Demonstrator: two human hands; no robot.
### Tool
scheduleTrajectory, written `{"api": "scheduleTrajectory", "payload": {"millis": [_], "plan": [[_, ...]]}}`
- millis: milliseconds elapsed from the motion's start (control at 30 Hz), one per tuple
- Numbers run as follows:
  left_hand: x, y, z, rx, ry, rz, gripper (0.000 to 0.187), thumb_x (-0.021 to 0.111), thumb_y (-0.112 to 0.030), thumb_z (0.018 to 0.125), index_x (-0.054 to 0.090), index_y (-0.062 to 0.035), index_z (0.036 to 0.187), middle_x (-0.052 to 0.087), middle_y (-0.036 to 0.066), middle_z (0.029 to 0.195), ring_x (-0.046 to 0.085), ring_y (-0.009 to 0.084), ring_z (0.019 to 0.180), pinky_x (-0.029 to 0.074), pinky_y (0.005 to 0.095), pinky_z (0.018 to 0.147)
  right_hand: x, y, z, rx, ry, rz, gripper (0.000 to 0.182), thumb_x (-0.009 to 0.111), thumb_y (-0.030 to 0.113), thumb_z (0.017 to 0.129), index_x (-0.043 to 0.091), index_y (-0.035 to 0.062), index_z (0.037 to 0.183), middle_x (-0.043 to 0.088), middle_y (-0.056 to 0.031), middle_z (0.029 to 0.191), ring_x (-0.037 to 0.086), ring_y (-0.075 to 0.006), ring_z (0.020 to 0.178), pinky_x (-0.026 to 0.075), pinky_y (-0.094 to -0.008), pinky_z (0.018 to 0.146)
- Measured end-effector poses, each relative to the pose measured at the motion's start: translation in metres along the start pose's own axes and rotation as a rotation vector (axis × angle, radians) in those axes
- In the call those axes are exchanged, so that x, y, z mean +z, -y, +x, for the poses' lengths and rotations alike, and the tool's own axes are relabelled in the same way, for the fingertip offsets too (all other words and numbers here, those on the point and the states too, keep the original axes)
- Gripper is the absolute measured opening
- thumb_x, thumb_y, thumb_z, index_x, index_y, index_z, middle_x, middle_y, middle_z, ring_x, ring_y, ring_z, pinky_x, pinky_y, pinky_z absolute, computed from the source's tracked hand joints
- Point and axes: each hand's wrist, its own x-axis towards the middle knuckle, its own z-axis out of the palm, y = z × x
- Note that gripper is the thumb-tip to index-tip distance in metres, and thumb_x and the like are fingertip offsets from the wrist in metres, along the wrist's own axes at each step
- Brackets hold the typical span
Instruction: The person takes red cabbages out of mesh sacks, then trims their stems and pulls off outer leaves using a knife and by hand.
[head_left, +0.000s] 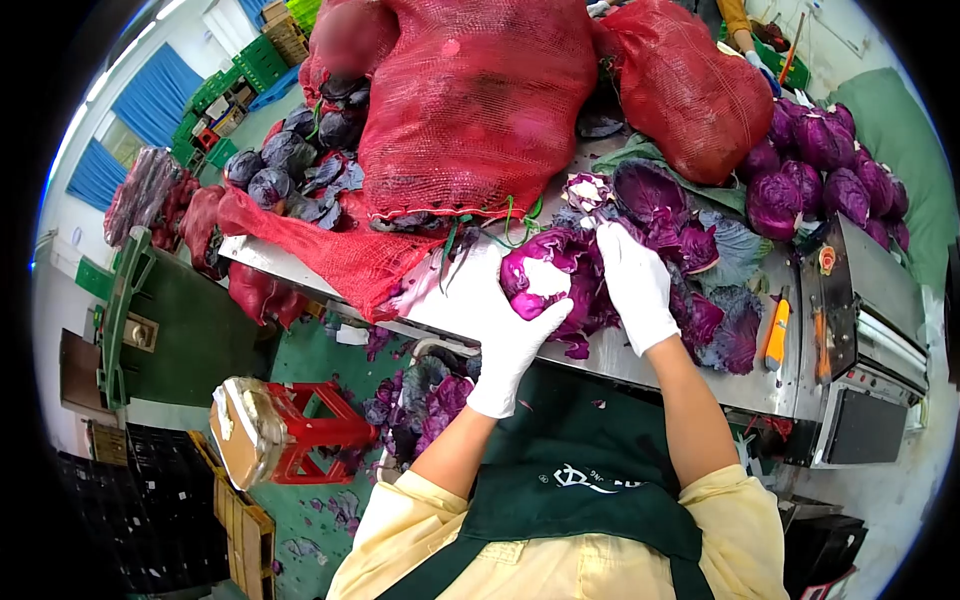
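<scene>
A red cabbage (547,274) with a pale, cut-looking face sits at the table's front edge between my two white-gloved hands. My left hand (508,325) is wrapped around its left side, thumb across the lower front. On the cabbage's right side, my right hand (634,278) has its fingers bent against the outer leaves; its fingertips are partly hidden. Just behind lies a small cut stem piece (586,192). Loose purple leaves (650,195) are spread beside my right hand.
Large red mesh sacks (470,110) fill the table's back. Peeled cabbages (825,165) are piled at the right, unpeeled ones (288,152) at the left. An orange-handled knife (777,330) lies near a metal machine (872,290). A red stool (325,425) stands below. Another person's sleeve (735,18) shows behind.
</scene>
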Motion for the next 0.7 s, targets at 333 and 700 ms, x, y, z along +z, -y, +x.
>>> {"api": "scheduleTrajectory", "payload": {"millis": [333, 700], "plan": [[-0.015, 0.023, 0.000, -0.048, -0.024, -0.069, 0.099, 0.086, -0.027, 0.070, 0.032, 0.0016, 0.148, 0.035, 0.022, 0.147, 0.034, 0.0340, 0.137, 0.026, 0.0451, 0.116, 0.001, 0.008, 0.021, -0.072, 0.082, 0.321, 0.056, 0.059, 0.045, 0.094, 0.049, 0.0161, 0.141, 0.065, -0.0212, 0.113, 0.065, -0.0352, 0.103, 0.048, -0.0426, 0.094], [-0.019, 0.006, 0.016, 0.037, 0.061, 0.078, 0.101, 0.087, -0.028, 0.065, 0.038, 0.0068, 0.146, 0.046, 0.024, 0.141, 0.047, 0.0324, 0.129, 0.037, 0.0415, 0.111, 0.035, -0.008, 0.069, 0.026, 0.146, 0.163, 0.047, 0.050, 0.050, 0.095, 0.066, 0.0110, 0.115, 0.068, -0.0173, 0.112, 0.065, -0.0389, 0.101, 0.050, -0.0463, 0.088]]}}
